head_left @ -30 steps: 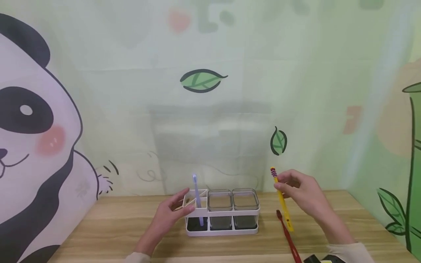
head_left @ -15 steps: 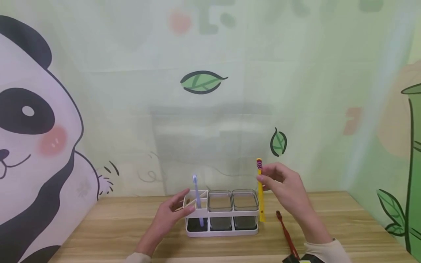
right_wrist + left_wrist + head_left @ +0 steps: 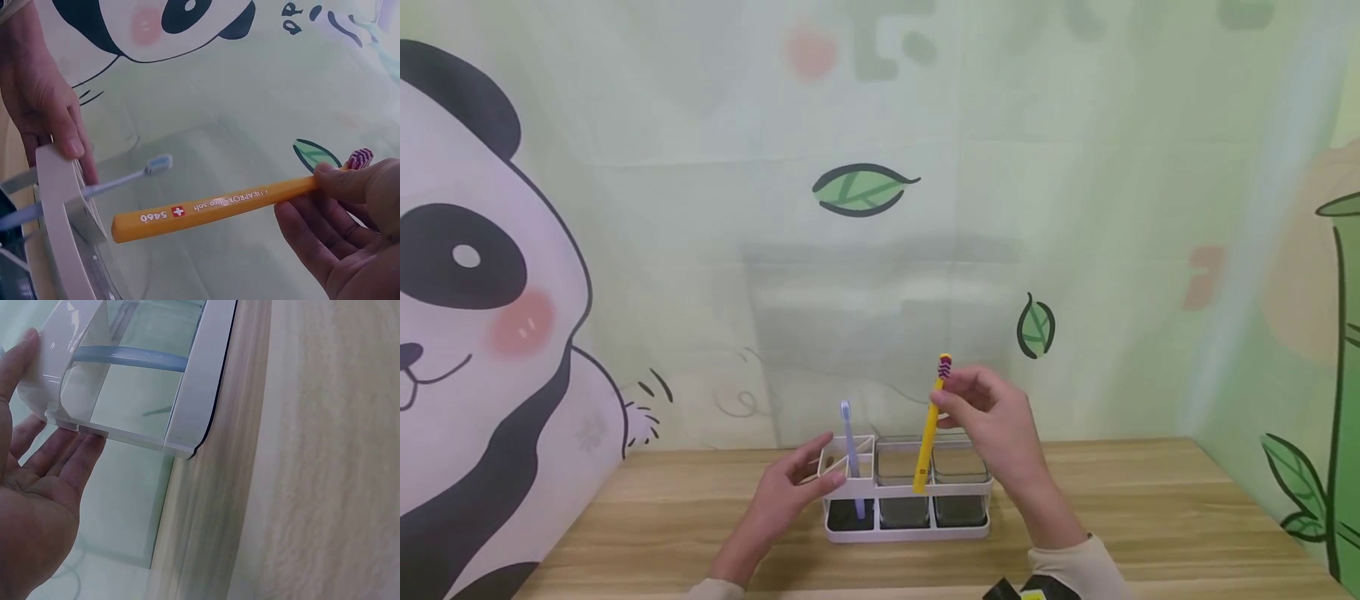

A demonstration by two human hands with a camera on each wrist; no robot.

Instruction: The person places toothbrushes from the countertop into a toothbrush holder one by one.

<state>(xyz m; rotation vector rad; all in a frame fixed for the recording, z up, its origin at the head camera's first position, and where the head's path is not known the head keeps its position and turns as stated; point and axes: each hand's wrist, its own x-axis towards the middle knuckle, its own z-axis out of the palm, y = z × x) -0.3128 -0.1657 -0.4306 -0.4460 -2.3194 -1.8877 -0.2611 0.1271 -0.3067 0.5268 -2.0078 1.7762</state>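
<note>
Holder, white (image 3: 962,490): near the back edge of the bench (image 3: 1180,517), between its back corners; left end gripped by thumb and fingers of the left hand (image 3: 790,487). Yellow toothbrush (image 3: 928,442): bristles up, slightly tilted, pinched in the right hand (image 3: 998,421), raised beside the holder. Lilac toothbrush (image 3: 850,442): standing in holder's left section.

1. Blocked at the holder (image 3: 910,534)'s left end by left hand (image 3: 788,483) and pale blue toothbrush (image 3: 852,450).
2. Screened at the cups (image 3: 966,468), in head view, by yellow toothbrush (image 3: 930,429) and right hand (image 3: 996,421).
3. Passable over table (image 3: 1165,508), right of that hand.
4. Bounded behind by cloth (image 3: 880,308).
</note>
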